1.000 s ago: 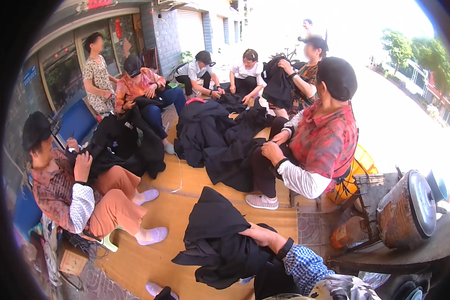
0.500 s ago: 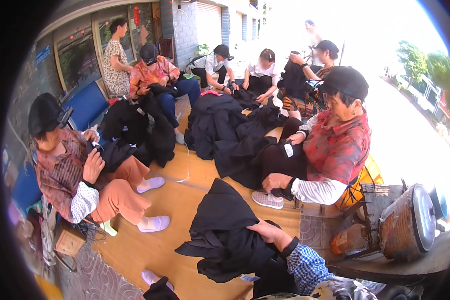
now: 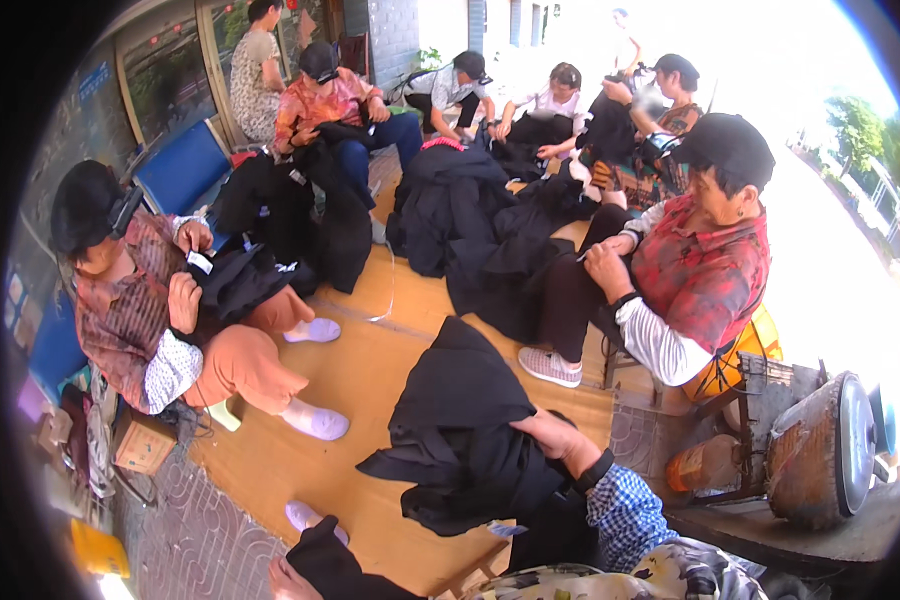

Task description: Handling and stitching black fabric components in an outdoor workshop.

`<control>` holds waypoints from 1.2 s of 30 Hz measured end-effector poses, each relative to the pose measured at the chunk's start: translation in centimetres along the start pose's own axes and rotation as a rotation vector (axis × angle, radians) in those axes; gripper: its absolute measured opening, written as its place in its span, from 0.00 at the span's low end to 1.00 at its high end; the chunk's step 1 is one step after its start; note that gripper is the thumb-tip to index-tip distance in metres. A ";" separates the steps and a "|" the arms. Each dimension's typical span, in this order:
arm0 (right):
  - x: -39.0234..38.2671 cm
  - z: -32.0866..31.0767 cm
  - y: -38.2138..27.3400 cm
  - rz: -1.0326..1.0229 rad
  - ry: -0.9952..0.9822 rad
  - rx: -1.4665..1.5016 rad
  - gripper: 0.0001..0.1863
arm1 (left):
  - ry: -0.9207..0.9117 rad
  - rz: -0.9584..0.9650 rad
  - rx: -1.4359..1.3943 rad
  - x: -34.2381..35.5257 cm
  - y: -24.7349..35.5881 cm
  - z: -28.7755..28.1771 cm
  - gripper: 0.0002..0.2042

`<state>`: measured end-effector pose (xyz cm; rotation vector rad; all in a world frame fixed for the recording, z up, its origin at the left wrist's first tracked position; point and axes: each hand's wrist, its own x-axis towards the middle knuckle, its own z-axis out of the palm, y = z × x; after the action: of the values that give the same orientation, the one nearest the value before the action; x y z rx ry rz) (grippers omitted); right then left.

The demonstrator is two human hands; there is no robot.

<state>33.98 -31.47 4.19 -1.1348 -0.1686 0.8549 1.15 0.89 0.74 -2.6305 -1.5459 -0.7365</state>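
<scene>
My right hand [image 3: 555,440], in a blue checked sleeve with a black wristband, grips a draped black garment [image 3: 450,420] at the lower middle. Its thumb side shows, and cloth hides some fingertips. My left hand [image 3: 288,578] shows partly at the bottom edge, closed on a fold of black cloth [image 3: 335,570]. A small white tag [image 3: 505,528] hangs low on the garment. A lavender shoe [image 3: 305,518] rests on the tan board [image 3: 390,360] just beyond my left hand.
Several co-workers sit around a black cloth heap [image 3: 450,220], handling garments, including one at left [image 3: 120,320] and one at right [image 3: 700,280]. A blue bench [image 3: 180,170] lines the left wall. A lidded cylindrical container [image 3: 810,460], wooden frame and yellow object [image 3: 740,350] stand at right.
The view has shifted, with the scene moving rightward. My left hand has entered at the bottom. The right-hand co-worker has bent their head down, hands at the cloth. My right hand keeps its grip.
</scene>
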 end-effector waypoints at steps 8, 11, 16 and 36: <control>0.0 -0.5 0.3 -0.001 -0.033 0.129 0.28 | 0.015 0.039 -0.086 0.4 0.4 -0.3 0.07; -0.1 -1.0 0.2 -0.019 -0.048 0.132 0.29 | 0.032 0.060 -0.101 0.2 0.6 0.1 0.06; -0.1 -1.6 0.2 -0.028 -0.042 0.159 0.28 | 0.030 0.052 -0.073 0.0 0.5 0.4 0.06; 0.3 -1.9 1.8 -0.036 0.029 0.184 0.26 | 0.091 0.053 -0.064 -0.1 0.5 -0.2 0.04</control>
<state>34.28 -32.44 1.77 -0.9689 -0.0842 0.8046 1.45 0.54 1.02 -2.6302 -1.4476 -0.9038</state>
